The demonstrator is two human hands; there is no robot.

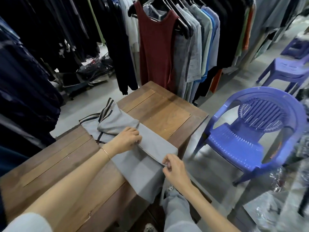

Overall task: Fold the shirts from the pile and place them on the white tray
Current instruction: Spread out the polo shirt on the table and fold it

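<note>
A grey shirt (142, 161) with dark striped sleeve cuffs lies lengthwise on the wooden table (66, 164), folded into a long strip. Its lower end hangs over the table's near right edge. My left hand (127, 139) pinches the folded edge near the shirt's middle. My right hand (173, 168) pinches the same edge closer to me, at the table's right side. The striped sleeves (103, 113) lie folded over the far end. No white tray and no pile of shirts are in view.
A purple plastic chair (247, 134) stands right of the table, with purple stools (287, 69) behind it. Racks of hanging clothes, including a maroon sleeveless top (155, 52), fill the back and left. Plastic-wrapped items (284, 190) lie on the floor at right.
</note>
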